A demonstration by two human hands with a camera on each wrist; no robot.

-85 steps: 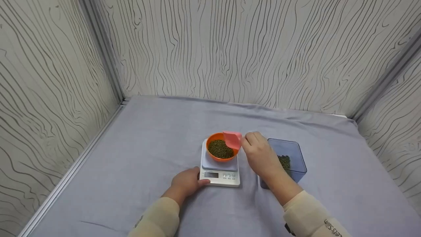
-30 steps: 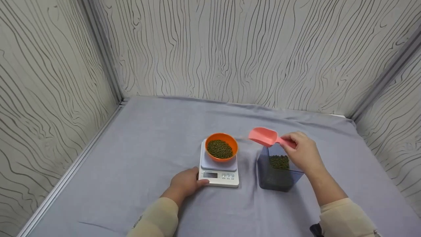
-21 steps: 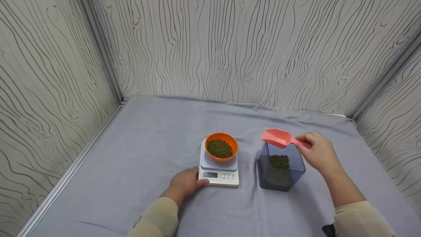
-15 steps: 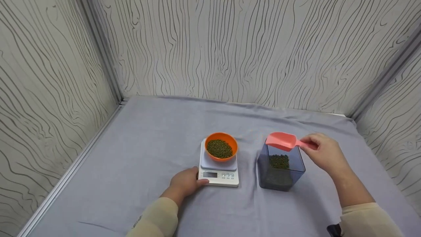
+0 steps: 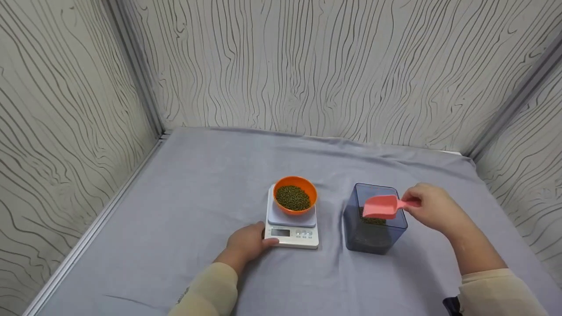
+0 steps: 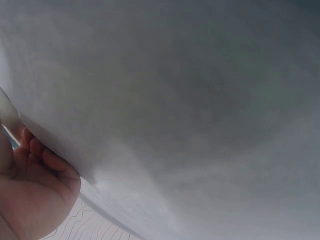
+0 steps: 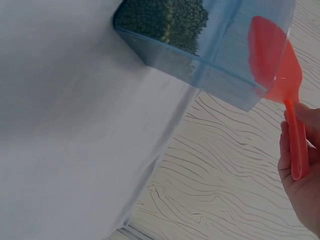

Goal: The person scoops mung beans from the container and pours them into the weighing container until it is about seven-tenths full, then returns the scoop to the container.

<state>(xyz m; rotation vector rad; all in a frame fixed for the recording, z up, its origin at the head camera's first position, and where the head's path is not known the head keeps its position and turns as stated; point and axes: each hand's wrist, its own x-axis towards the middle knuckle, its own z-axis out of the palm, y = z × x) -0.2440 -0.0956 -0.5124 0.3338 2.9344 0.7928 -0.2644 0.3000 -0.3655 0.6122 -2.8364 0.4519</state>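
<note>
My right hand [image 5: 432, 208] grips the handle of a pink scoop [image 5: 381, 207]. The scoop's bowl hangs over the mouth of a clear bluish box [image 5: 369, 239], and in the right wrist view the scoop [image 7: 270, 55] shows through the box wall. Small green beans [image 7: 165, 22], like mung beans, lie at the bottom of that box. My left hand [image 5: 248, 243] holds the near left corner of a white kitchen scale [image 5: 292, 239], thumb on top and fingers at its side. An orange bowl [image 5: 311, 188] partly filled with the same beans sits on the scale's platform.
A grey cloth [image 5: 197, 175] with some wrinkles covers the table. Walls with a wood-grain line pattern [image 5: 307, 66] stand behind and at both sides. The box stands a short way right of the scale.
My right hand has carried the scoop from above the orange bowl rightward, then lowered it over the box. The left hand, scale and bowl have stayed in place.
</note>
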